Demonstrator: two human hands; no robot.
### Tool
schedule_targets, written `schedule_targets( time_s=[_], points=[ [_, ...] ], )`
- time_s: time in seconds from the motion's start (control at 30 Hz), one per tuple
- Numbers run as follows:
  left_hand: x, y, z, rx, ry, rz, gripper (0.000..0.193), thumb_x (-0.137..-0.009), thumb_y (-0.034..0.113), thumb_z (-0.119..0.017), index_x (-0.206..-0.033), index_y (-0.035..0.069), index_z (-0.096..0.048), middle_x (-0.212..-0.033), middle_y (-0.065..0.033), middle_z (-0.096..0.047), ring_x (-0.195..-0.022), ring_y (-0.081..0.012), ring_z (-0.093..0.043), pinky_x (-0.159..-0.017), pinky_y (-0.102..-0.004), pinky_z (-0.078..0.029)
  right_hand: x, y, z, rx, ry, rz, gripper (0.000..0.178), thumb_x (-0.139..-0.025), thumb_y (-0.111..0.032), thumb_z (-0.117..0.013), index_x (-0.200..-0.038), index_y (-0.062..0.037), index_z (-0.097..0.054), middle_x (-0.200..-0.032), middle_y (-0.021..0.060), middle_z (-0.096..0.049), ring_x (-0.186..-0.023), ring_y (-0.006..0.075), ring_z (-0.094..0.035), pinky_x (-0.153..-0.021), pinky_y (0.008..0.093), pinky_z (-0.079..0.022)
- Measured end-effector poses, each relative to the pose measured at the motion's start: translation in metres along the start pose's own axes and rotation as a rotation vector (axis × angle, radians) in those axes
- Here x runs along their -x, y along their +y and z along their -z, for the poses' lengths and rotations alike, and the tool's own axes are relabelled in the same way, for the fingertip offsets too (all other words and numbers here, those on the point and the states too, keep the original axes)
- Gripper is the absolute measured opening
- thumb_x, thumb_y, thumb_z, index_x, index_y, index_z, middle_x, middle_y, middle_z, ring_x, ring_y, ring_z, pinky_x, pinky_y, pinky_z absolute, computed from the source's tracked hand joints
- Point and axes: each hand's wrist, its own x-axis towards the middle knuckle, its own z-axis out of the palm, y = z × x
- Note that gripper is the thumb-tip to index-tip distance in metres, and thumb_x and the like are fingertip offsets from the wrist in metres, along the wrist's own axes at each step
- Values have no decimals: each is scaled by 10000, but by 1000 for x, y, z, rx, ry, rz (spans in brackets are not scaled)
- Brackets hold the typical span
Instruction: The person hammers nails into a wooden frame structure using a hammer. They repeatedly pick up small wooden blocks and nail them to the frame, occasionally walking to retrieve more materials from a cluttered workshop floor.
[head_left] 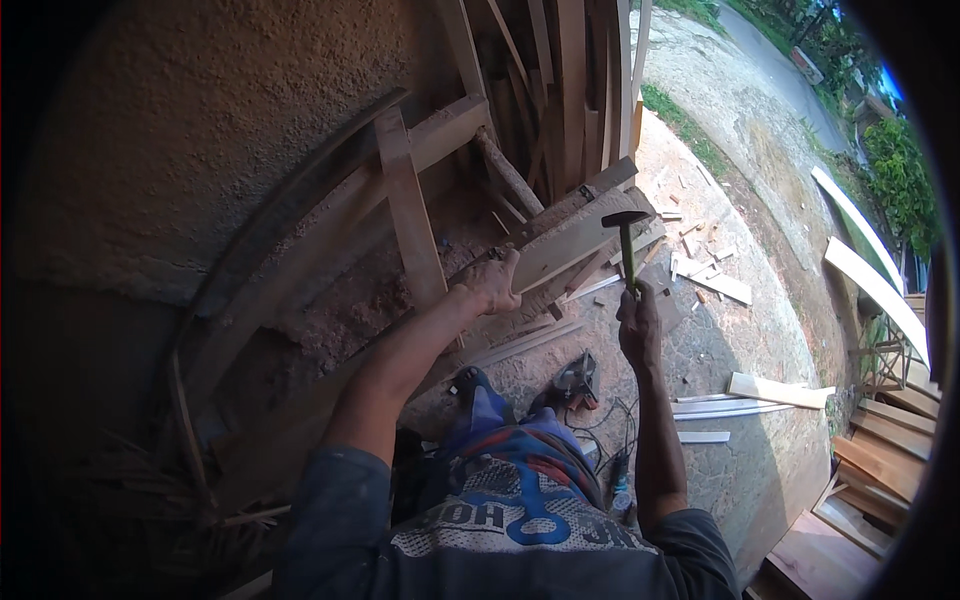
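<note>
My right hand (640, 315) is closed round the green handle of a hammer (627, 245). Its dark metal head is raised above the far end of a pale wooden board (570, 240). That board lies along a rough timber bench running from the left toward the upper right. My left hand (490, 285) rests at the board's near end, fingers curled. A small dark bit shows by the fingertips, but what they grip is too unclear to name.
An upright wooden post (410, 205) crosses the bench frame on the left, beside a rough wall (240, 110). Tall planks (572, 90) lean behind. Offcuts (715, 278) and sawdust litter the floor. A power tool (577, 380) with cables sits by my feet; more boards (885, 465) are stacked right.
</note>
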Motion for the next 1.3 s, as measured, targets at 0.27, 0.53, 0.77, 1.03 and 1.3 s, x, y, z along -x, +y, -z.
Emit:
schedule_targets(
  time_s=[0.27, 0.53, 0.77, 1.03, 1.3],
  points=[
    [-38, 0, -5, 22, 14, -74, 723, -794, 355, -683, -1333, 17, -339, -1242, -254, -613, -1186, -401, -584, -1017, -457, -465, 37, -16, 0, 237, -186, 233, 679, -954, -9, -439, -1576, -158, -211, -759, 142, -573, -677, 269, -604, -611, 398, -479],
    [-26, 12, 11, -20, -50, 7, 779, -796, 349, -669, -1375, -27, -307, -1208, -266, -624, -1159, -393, -599, -995, -436, -481, 37, -60, 5, 247, -120, 343, 635, -955, 6, -440, -1548, -145, -272, -861, 209, -629, -729, 379, -629, -646, 469, -489],
    [-22, 13, 16, -37, -61, -14, 864, -775, 362, -679, -1413, -58, -276, -1193, -265, -633, -1138, -382, -612, -983, -417, -490, 29, -23, -14, 546, -289, 313, 637, -943, -2, -469, -1536, -136, -276, -846, 225, -612, -742, 411, -626, -619, 513, -487],
    [-31, 2, 6, -38, -28, -74, 910, -781, 360, -685, -1457, -65, -248, -1213, -250, -633, -1155, -369, -609, -986, -403, -490, 10, -58, 11, 380, -162, 478, 671, -914, 39, -472, -1538, -101, -268, -769, 179, -605, -658, 350, -616, -579, 450, -482],
    [-33, 8, 7, -29, -31, -82, 892, -778, 329, -689, -1449, -63, -253, -1206, -255, -635, -1150, -358, -616, -984, -397, -491, 27, -14, 6, 320, -101, 527, 226, -1010, -240, -500, -1099, -32, -515, -603, 143, -526, -558, 285, -550, -564, 406, -442]
  ],
)
